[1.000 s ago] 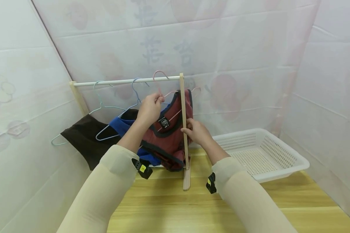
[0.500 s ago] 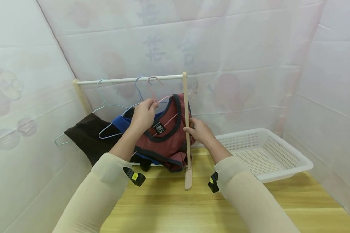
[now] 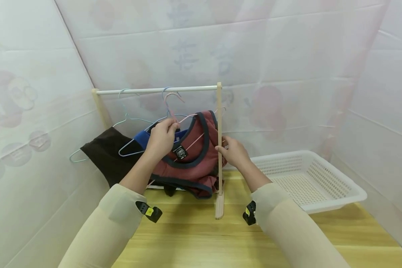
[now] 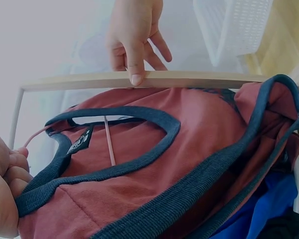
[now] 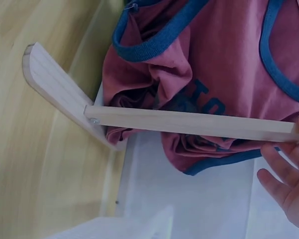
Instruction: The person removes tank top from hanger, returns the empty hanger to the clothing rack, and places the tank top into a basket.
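Note:
My left hand [image 3: 160, 136] pinches the neck of a pink hanger [image 4: 109, 140]. Its hook stands just below the rack's white rail [image 3: 194, 88], overlapping a blue hanger's hook. On the pink hanger is a dark red sleeveless top [image 3: 194, 163] with navy trim and a black label at the neckline. The top's right side passes behind the rack's wooden end post [image 3: 220, 171]. My right hand [image 3: 234, 150] holds that post, thumb on the near face and fingers behind it.
Left along the rail hang a blue garment [image 3: 142, 138] and a dark brown garment [image 3: 104, 149] on a mint hanger. A white perforated basket [image 3: 335, 206] stands on the wooden table [image 3: 187, 238] at right. Printed cloth walls [image 3: 288, 56] close in the back and sides.
My left hand has lowered the pink hanger and moved it left, so its hook dropped from rail height to just below. The red top came along. My right hand stays on the post.

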{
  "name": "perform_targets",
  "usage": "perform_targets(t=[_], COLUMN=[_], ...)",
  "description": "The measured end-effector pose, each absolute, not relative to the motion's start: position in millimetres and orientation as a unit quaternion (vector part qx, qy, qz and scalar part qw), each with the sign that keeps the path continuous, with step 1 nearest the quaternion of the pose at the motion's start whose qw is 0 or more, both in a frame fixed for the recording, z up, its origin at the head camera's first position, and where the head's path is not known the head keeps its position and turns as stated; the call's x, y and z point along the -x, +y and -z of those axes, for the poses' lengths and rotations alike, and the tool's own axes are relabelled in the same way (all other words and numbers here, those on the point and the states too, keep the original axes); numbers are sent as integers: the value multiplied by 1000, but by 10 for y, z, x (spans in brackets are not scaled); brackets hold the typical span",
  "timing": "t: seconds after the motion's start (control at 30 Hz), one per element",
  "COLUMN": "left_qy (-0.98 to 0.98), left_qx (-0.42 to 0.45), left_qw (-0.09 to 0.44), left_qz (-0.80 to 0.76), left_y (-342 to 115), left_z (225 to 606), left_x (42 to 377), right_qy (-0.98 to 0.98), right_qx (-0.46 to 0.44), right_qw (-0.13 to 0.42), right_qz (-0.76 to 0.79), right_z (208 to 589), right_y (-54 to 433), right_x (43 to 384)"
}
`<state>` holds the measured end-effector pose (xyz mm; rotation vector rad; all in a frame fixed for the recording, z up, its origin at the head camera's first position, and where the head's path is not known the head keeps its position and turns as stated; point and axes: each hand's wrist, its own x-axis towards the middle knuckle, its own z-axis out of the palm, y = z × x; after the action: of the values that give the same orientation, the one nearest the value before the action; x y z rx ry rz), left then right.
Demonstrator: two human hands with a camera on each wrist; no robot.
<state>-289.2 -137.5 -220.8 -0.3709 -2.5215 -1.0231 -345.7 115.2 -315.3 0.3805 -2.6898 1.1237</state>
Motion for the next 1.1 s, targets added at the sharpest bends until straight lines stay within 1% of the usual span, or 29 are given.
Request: perform_targets(t=[0.43, 0.57, 0.9, 1.0, 1.1], left_qy=[-900, -895, -882, -877, -874], left_qx=[127, 130, 135, 134, 127], left_qw=[209, 221, 246, 260, 269], left_qz=[362, 365, 377, 382, 384], left_y=[-1481, -1517, -1638, -1682, -1733], left_z=[2289, 2330, 2489, 2523, 2560], left_x=[2753, 2725, 2632, 2599, 2560], right_qy=[-892, -889, -880, -879, -877], right_qx=[-139, -137, -134, -132, -132], right_qw=[110, 111, 96, 105, 130], right_qz=[-415, -423, -445, -446, -442], right_z=[3197, 3219, 3262, 3277, 3289], right_y=[1188, 1201, 1215, 1216, 1217], right_x=[3403, 3397, 3373, 3376, 3379])
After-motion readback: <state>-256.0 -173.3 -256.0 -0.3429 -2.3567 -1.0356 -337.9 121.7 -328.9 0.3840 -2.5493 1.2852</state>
